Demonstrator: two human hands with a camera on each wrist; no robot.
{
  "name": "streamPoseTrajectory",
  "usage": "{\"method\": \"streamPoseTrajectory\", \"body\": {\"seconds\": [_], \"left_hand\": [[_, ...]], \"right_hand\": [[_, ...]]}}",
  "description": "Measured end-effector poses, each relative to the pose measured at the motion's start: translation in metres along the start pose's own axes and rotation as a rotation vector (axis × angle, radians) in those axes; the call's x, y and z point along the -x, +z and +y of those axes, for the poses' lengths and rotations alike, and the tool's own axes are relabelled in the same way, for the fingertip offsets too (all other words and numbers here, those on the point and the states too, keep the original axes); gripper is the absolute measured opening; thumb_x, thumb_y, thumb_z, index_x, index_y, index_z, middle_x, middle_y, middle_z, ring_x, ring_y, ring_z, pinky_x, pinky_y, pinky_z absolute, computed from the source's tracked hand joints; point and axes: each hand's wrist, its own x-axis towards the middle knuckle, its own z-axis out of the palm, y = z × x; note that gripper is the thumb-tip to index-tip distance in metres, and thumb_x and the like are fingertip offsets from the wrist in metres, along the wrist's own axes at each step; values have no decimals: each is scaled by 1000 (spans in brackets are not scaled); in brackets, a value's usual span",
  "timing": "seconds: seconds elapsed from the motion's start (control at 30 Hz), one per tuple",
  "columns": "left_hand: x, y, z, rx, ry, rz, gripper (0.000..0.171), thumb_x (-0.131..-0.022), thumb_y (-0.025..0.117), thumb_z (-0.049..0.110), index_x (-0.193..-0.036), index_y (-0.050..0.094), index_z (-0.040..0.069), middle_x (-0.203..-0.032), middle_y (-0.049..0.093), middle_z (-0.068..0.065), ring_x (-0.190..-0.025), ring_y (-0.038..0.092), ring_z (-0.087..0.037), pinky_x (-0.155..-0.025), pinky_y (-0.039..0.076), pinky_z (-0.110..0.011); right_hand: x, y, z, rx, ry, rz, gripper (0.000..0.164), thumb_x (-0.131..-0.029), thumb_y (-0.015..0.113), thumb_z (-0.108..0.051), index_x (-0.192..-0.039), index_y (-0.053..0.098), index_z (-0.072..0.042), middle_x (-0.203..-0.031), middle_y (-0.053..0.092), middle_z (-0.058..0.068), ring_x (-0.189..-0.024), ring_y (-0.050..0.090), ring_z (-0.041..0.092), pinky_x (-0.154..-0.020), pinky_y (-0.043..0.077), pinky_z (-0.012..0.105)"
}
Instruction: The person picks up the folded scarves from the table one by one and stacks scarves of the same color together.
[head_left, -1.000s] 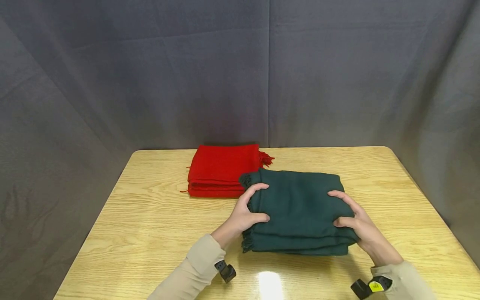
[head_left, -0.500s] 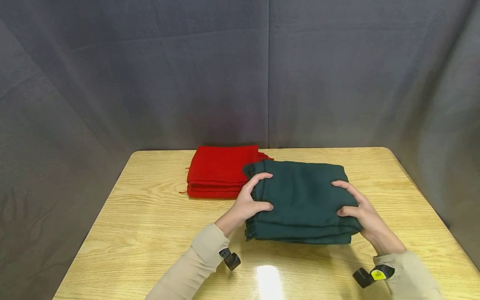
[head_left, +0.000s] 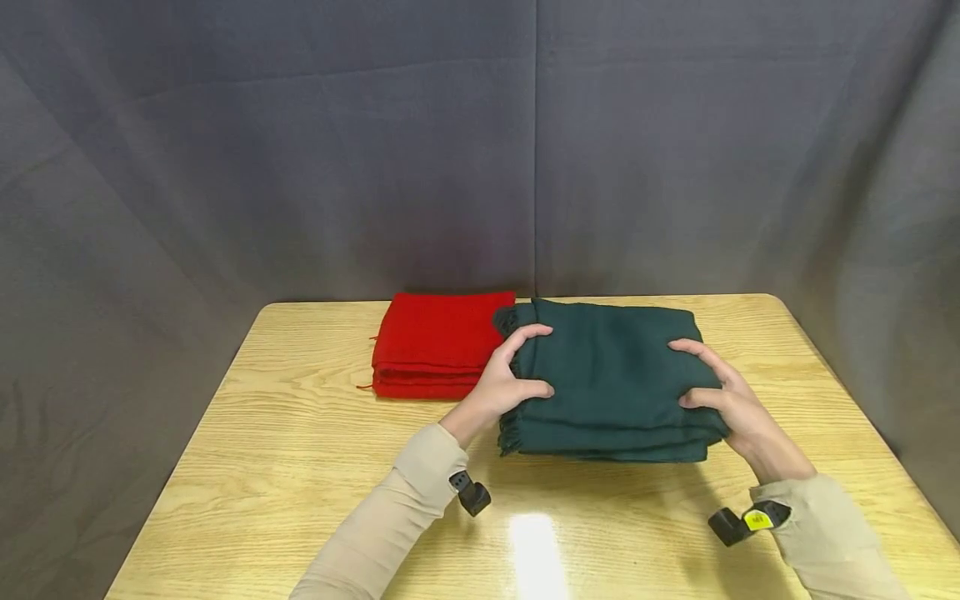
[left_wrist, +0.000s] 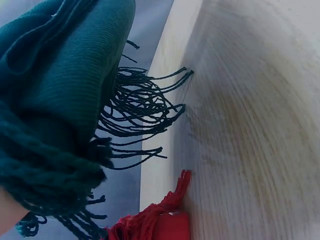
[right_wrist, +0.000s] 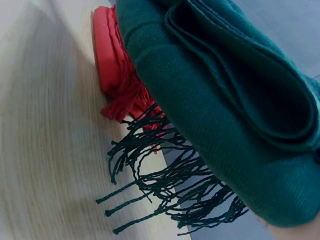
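A folded dark green scarf point(head_left: 615, 367) with fringed edges is held up over the table between both hands. My left hand point(head_left: 501, 385) grips its left side, thumb and index finger on top, the other fingers hidden below. On the opposite side my right hand point(head_left: 738, 412) grips it the same way. Dark fringe point(left_wrist: 140, 100) hangs from the scarf in the left wrist view, and its rolled fold point(right_wrist: 235, 85) shows in the right wrist view. A folded red scarf point(head_left: 442, 342) lies on the table just left of the green one, which overlaps its right edge in the head view.
The wooden table point(head_left: 300, 467) has rounded far corners and ends at a grey curtain point(head_left: 375, 167) behind. Curtain also hangs at both sides. Red fringe point(left_wrist: 150, 220) sticks out from the red scarf towards the right.
Both hands have carried the green scarf away from the person, towards the far edge and slightly right. It now hides the red scarf's fringe in the head view. The red scarf stays put.
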Motion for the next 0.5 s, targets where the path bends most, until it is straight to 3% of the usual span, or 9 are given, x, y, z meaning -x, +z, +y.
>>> {"method": "streamPoseTrajectory", "body": {"seconds": [0.33, 0.5], "left_hand": [[-18, -3, -6, -17, -13, 5, 64, -70, 63, -10, -129, 45, 8, -138, 34, -3, -123, 27, -19, -87, 42, -34], [-30, -6, -16, 0, -9, 6, 64, -71, 63, -10, -130, 45, 10, -140, 32, -3, -124, 25, -20, -79, 45, -31]], "right_hand": [[-17, -10, -1, 7, 10, 12, 64, -76, 48, 16, -129, 46, -20, -121, 37, 3, -98, 46, 12, -75, 46, 23], [-27, -15, 1, -10, 5, 10, 64, -77, 48, 17, -128, 48, -21, -120, 38, 2, -98, 47, 13, -75, 46, 24]]}}
